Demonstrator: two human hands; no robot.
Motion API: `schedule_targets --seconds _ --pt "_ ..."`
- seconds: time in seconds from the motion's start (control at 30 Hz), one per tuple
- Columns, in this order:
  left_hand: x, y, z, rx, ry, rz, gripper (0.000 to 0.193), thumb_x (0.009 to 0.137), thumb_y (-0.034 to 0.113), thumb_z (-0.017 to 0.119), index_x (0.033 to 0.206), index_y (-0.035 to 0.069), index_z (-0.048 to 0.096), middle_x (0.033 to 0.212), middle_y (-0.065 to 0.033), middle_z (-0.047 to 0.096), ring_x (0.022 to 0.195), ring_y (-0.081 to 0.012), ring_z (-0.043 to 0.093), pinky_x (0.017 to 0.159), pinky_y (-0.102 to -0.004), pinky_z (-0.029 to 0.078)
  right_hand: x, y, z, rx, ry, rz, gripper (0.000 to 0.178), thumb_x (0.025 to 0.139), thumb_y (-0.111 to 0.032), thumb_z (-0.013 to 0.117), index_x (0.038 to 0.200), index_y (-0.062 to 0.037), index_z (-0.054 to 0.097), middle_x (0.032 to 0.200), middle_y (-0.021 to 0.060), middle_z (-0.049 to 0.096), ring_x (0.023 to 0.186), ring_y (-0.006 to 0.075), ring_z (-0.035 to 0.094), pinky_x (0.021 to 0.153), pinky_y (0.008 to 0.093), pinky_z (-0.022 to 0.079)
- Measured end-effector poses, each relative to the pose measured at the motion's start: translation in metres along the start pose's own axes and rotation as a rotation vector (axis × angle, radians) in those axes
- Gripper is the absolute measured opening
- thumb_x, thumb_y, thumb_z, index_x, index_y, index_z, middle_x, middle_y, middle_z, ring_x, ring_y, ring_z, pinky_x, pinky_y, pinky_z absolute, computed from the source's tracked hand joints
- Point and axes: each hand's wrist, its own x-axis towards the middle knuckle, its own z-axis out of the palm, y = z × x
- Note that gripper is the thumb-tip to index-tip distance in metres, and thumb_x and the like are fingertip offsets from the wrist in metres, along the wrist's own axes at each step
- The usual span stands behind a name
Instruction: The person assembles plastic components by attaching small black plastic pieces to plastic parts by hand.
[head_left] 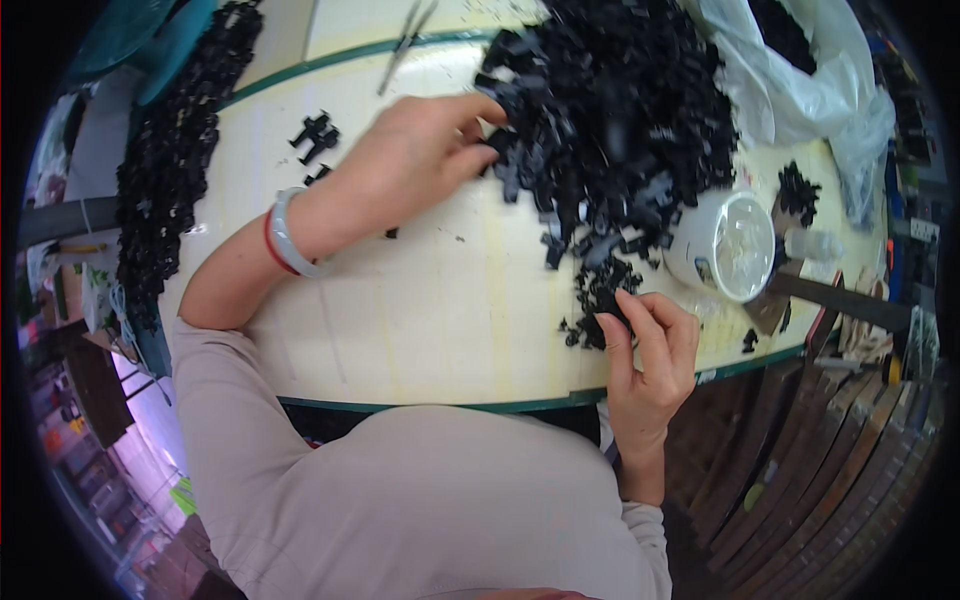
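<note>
A big heap of black plastic parts (620, 120) covers the far middle of the table. At its left edge my left hand (425, 145) has thumb and forefinger curled about a black part, slightly blurred. Below the heap lies a smaller pile of tiny black pieces (590, 290). My right hand (652, 350) is over this pile's right side, thumb and forefinger drawn together around a small dark piece, its shape mostly hidden. A few loose black parts (318, 135) rest on the table left of my left wrist.
A white tub (705, 245) with clear plastic inside stands right of the heap. Beyond it spreads a translucent plastic bag (810, 100). Tweezers (405, 48) lie at the far side. Many black parts (165, 190) line the left edge. The table's green edge (450, 406) runs before me.
</note>
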Motion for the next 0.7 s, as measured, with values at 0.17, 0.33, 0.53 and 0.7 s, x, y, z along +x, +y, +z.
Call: schedule_targets --seconds 0.17,0.33,0.53,0.7 --pt "-0.003 0.006 -0.005 -0.024 -0.012 -0.051 0.027 0.081 0.002 0.059 0.108 -0.001 0.059 0.081 -0.0057 0.06 0.066 -0.0085 0.058 0.061 -0.0216 0.048 -0.022 -0.006 -0.009 0.092 -0.105 0.004 0.035 0.064 0.0 0.077 0.097 0.0005 0.066 0.088 0.0085 0.056 0.067 0.0195 0.05 0.053 0.0278 0.042" --pt "-0.017 0.028 -0.008 0.04 0.045 0.143 0.025 0.079 -0.005 0.056 0.104 -0.001 0.061 0.084 -0.0085 0.059 0.072 -0.0127 0.058 0.063 -0.0233 0.05 -0.017 -0.008 -0.001 0.019 -0.167 -0.004 0.034 0.062 0.003 0.075 0.095 0.0017 0.065 0.087 0.0086 0.055 0.065 0.019 0.048 0.051 0.0274 0.04" --pt "-0.041 0.034 0.016 -0.581 -0.298 0.05 0.022 0.086 -0.002 0.055 0.107 -0.002 0.057 0.09 -0.0075 0.06 0.077 -0.0101 0.059 0.065 -0.0208 0.05 -0.013 -0.005 0.005 0.088 -0.266 -0.132 0.03 0.061 0.01 0.065 0.089 0.0023 0.064 0.09 0.0105 0.054 0.069 0.0213 0.049 0.052 0.0288 0.041" --pt "-0.039 0.03 0.024 -0.982 -0.556 -0.264 0.029 0.089 0.001 0.052 0.118 -0.002 0.051 0.091 -0.0064 0.061 0.081 -0.0105 0.062 0.066 -0.022 0.052 -0.008 -0.013 0.001 0.745 -0.035 0.301 0.015 0.077 0.013 0.056 0.089 0.0042 0.058 0.096 0.0163 0.055 0.07 0.0191 0.059 0.062 0.0274 0.05"
